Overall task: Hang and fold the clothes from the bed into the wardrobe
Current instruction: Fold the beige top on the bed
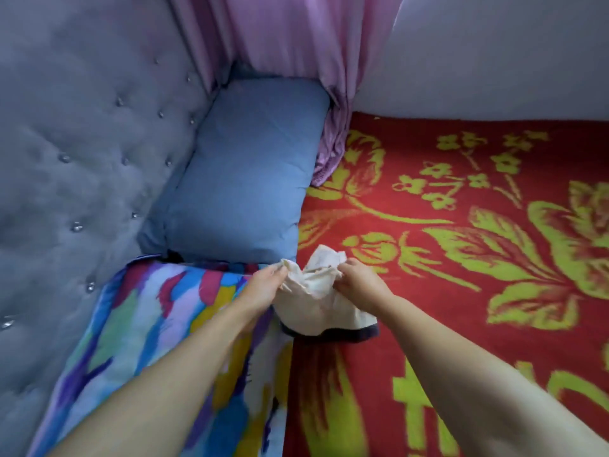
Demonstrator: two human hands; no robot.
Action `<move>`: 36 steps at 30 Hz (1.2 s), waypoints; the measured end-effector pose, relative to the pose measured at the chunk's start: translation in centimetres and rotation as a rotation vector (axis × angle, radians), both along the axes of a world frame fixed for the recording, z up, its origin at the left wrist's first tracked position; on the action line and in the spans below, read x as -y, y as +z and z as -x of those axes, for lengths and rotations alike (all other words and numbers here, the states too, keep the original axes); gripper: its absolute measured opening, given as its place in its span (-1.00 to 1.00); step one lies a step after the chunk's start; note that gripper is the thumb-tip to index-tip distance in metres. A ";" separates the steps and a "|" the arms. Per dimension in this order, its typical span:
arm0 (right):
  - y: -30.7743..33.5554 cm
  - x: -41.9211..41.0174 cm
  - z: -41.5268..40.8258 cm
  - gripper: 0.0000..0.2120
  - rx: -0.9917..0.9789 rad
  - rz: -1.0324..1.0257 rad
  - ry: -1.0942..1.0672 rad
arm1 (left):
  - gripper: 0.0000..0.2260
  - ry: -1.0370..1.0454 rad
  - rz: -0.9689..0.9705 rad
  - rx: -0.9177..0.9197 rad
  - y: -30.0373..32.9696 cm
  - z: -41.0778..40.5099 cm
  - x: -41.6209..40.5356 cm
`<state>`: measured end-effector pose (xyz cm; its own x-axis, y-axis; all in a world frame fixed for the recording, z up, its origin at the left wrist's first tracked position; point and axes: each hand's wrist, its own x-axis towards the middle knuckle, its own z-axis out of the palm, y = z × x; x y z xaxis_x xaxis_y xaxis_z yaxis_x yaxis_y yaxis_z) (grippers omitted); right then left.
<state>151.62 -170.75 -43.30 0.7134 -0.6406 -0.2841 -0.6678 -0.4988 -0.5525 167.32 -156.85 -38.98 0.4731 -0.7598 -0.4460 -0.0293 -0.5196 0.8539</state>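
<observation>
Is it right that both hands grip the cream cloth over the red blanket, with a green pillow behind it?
Not quite. The head view shows the pillow is blue, not green. The rest holds: the left hand and right hand both grip the cream cloth over the red blanket.

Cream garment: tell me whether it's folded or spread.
Neither: the cream garment is bunched, its top edge gripped by the left hand and right hand.

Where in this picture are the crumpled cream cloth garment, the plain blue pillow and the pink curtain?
crumpled cream cloth garment [316, 303]: head view, on its lower body.
plain blue pillow [245, 179]: head view, on its middle.
pink curtain [290, 37]: head view, on its upper folds.
</observation>
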 end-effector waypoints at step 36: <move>43.4 -20.5 30.6 -0.93 1.324 -0.823 -0.783 | -0.83 -0.395 0.757 0.272 33.1 31.8 -11.6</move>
<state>120.98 -150.28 0.06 0.3319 -0.9184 -0.2152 0.4804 0.3609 -0.7993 135.52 -145.30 -5.84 0.1305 -0.9350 0.3299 -0.3380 0.2709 0.9013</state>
